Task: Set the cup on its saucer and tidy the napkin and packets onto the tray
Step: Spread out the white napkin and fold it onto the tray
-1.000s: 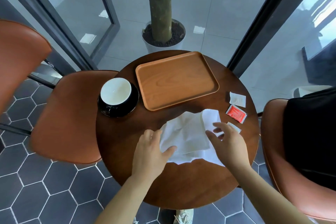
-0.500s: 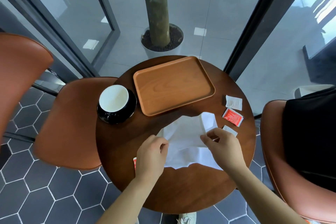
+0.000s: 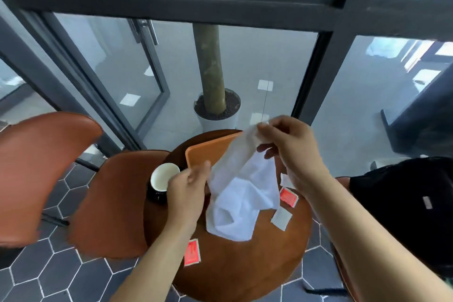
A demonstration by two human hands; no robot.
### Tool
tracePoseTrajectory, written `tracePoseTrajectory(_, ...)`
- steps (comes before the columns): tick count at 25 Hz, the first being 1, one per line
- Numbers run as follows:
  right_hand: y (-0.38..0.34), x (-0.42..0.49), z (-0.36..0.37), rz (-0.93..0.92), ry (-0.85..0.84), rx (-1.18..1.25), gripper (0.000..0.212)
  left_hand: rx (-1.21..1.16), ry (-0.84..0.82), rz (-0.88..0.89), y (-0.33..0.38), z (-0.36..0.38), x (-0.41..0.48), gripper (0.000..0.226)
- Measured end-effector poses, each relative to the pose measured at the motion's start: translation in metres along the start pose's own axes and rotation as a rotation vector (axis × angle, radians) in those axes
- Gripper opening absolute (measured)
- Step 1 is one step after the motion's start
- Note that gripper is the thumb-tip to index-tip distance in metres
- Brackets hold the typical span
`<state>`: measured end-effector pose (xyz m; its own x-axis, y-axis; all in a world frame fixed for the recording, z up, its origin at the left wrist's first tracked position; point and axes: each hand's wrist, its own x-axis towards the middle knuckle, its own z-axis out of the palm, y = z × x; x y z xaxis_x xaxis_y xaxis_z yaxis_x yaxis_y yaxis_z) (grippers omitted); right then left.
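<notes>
Round wooden table (image 3: 245, 265), window-side. White napkin (image 3: 241, 193) is pinched at its upper corner by the right hand (image 3: 286, 144), lower edge gripped by the left hand (image 3: 187, 187), cloth hung above table; packets lie beneath; cup (image 3: 163, 176) beside tray (image 3: 208, 152).

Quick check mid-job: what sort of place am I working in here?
Probably a café seating corner: a small round wooden table with a serving tray, orange-brown chairs, and a potted tree by glass doors.
</notes>
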<state>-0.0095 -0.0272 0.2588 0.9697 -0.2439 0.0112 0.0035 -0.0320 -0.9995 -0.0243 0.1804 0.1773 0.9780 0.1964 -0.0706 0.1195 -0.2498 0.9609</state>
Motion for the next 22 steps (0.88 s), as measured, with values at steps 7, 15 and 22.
tracePoseTrajectory(7,-0.079,0.023,0.002,-0.058,0.028,0.061,0.016,0.166,0.099,0.235,0.030,0.017,0.011,0.028)
tracePoseTrajectory(15,-0.066,0.076,-0.008,0.122,0.206,-0.050,0.015,0.410,-0.012,0.307,-0.018,-0.003,0.061,0.009)
tracePoseTrajectory(22,-0.042,0.107,-0.019,0.175,0.180,0.000,0.018,0.433,0.060,0.216,-0.024,-0.007,0.082,0.015)
